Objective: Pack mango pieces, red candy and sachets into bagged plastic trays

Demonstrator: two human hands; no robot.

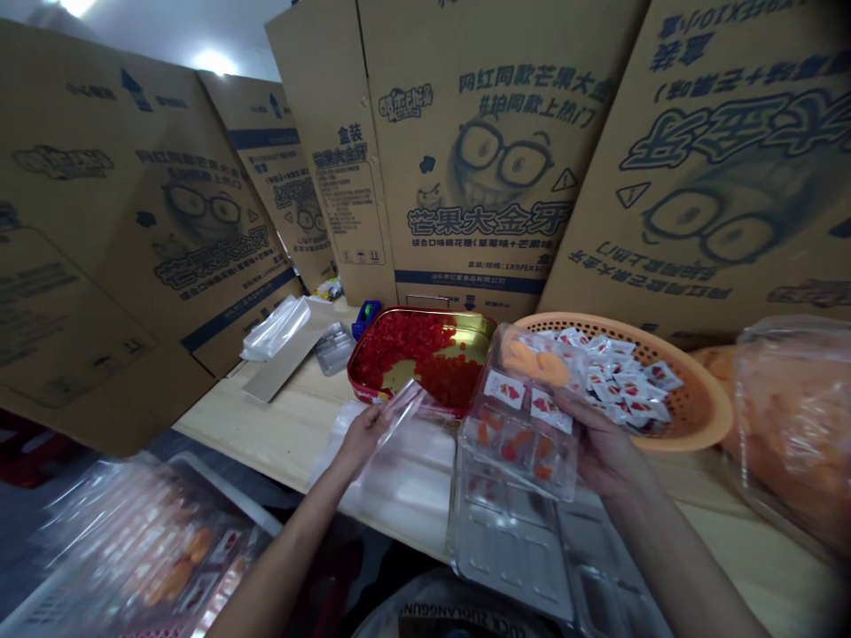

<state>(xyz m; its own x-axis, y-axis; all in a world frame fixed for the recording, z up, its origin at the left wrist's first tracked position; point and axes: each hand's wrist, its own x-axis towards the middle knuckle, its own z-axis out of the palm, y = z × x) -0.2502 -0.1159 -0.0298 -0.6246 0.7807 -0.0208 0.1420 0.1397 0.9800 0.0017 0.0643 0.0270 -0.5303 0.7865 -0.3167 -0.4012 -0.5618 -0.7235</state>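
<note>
My right hand (602,447) grips a clear plastic blister tray (525,416) from its right side and holds it tilted above the table. The tray holds orange pieces, red pieces and small sachets. My left hand (363,436) pinches a clear plastic bag (399,409) just left of the tray. Under both hands lies a stack of flat clear bags (405,483). Below the held tray lie empty clear blister trays (511,540).
A red tin tray of red candy (425,354) and an orange basket of small sachets (698,408) sit behind my hands. A bag of orange candy (794,425) stands at right. Large printed cartons (492,151) wall the wooden table (279,425). Filled packs (146,549) lie lower left.
</note>
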